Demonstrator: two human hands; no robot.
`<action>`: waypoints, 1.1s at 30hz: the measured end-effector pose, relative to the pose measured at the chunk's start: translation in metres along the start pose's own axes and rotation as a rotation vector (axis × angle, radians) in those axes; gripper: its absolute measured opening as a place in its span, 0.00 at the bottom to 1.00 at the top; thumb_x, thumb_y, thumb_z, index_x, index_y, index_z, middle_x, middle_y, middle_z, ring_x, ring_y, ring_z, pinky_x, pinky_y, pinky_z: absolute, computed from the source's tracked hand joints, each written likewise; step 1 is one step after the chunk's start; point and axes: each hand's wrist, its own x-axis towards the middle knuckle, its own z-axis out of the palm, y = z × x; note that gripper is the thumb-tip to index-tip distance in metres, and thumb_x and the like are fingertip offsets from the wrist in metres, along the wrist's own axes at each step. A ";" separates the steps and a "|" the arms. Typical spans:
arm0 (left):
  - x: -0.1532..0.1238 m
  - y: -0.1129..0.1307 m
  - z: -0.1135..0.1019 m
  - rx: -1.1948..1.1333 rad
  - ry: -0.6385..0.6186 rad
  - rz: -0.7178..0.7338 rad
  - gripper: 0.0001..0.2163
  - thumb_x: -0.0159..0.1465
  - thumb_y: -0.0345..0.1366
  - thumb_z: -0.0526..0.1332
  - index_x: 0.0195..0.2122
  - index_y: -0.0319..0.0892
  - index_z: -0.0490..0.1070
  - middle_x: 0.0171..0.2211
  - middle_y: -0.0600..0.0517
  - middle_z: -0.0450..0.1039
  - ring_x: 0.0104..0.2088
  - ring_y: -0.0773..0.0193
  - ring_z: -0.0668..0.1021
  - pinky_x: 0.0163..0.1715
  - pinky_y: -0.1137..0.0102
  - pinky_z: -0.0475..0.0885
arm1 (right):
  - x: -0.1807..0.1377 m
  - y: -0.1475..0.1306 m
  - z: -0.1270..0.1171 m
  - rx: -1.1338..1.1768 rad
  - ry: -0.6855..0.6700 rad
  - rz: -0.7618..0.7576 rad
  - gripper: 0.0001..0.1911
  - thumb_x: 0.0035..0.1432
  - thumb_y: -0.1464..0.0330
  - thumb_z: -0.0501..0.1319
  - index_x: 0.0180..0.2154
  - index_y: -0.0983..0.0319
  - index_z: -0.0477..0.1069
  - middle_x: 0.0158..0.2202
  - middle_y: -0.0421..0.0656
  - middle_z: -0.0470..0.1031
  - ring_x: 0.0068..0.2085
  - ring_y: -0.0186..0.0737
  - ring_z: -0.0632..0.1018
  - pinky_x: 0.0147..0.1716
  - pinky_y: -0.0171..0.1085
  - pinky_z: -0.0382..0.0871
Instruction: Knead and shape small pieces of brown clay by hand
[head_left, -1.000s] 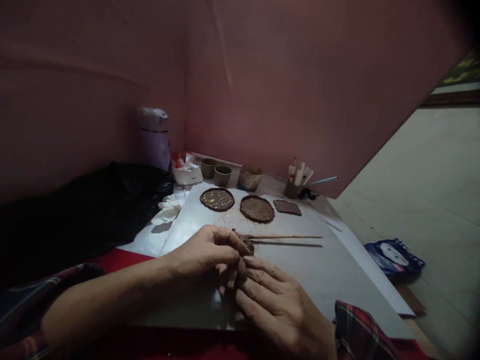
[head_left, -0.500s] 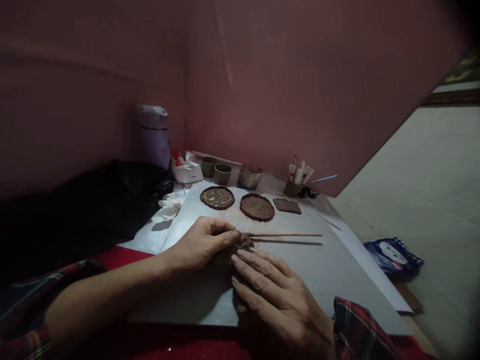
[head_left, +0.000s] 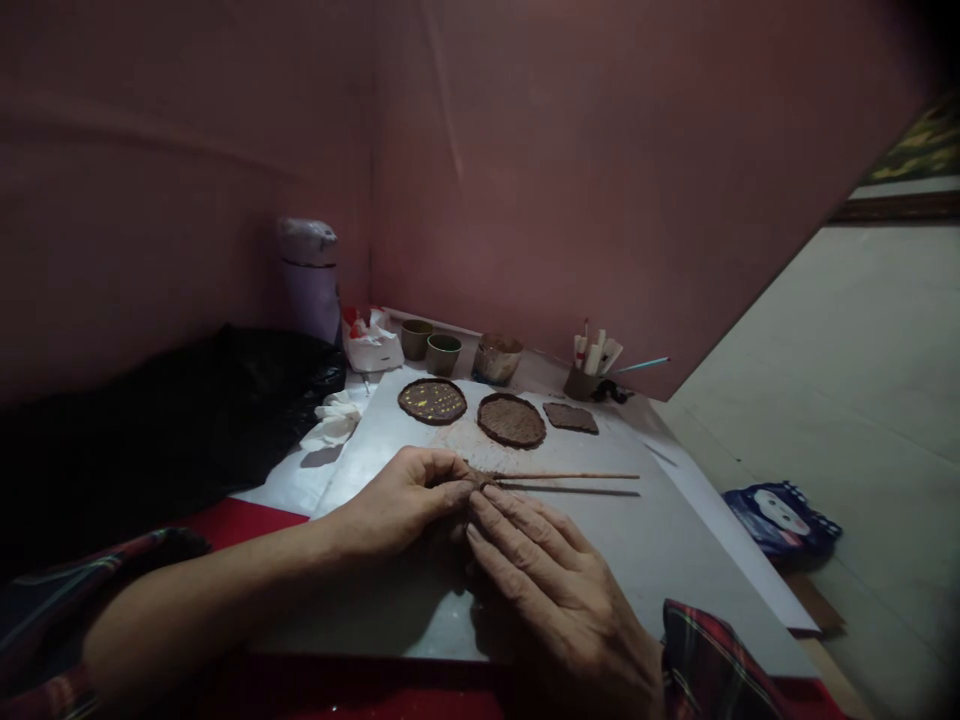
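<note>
My left hand (head_left: 420, 495) is closed, thumb and fingers pinching a small lump of dark brown clay (head_left: 482, 481). A thin wooden stick (head_left: 570, 476) points right from the clay, its near end hidden there; its shadow falls on the board just below. My right hand (head_left: 551, 580) comes in from the lower right, fingers side by side and slightly bent, tips pressed to the same lump. Its thumb is out of sight beneath. Both hands are over a pale grey board (head_left: 675, 560). Most of the clay is covered by fingers.
Behind lie a yellow-dotted round clay plate (head_left: 433, 400), a plain round one (head_left: 511, 420) and a clay slab (head_left: 571, 417). Cups (head_left: 444, 355), a smeared bowl (head_left: 497, 358) and a pen holder (head_left: 581, 381) line the wall. Black plastic (head_left: 172, 420) and a tissue (head_left: 334, 420) lie left.
My right fingertips have moved in against the clay, close to the left thumb, covering more of the lump. The stick still points right. The view has tilted slightly.
</note>
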 end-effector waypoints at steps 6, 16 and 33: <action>-0.003 0.001 0.002 0.164 -0.040 0.004 0.16 0.61 0.44 0.59 0.24 0.36 0.66 0.18 0.55 0.67 0.17 0.74 0.64 0.17 0.78 0.56 | -0.010 -0.001 0.004 0.066 0.160 0.169 0.21 0.59 0.78 0.52 0.54 0.70 0.66 0.56 0.53 0.70 0.59 0.48 0.67 0.53 0.48 0.65; -0.005 0.006 0.003 0.141 -0.131 -0.016 0.05 0.59 0.29 0.56 0.32 0.37 0.70 0.20 0.55 0.70 0.17 0.72 0.68 0.17 0.78 0.62 | -0.006 0.001 0.003 0.263 0.194 0.335 0.19 0.57 0.79 0.56 0.50 0.64 0.69 0.49 0.50 0.75 0.50 0.44 0.75 0.47 0.45 0.71; -0.010 0.006 0.006 0.458 -0.182 -0.007 0.15 0.64 0.42 0.55 0.25 0.36 0.69 0.20 0.57 0.58 0.21 0.72 0.58 0.18 0.78 0.52 | -0.005 -0.003 0.001 0.484 0.218 0.520 0.08 0.60 0.72 0.58 0.43 0.61 0.69 0.33 0.42 0.75 0.35 0.38 0.75 0.34 0.36 0.69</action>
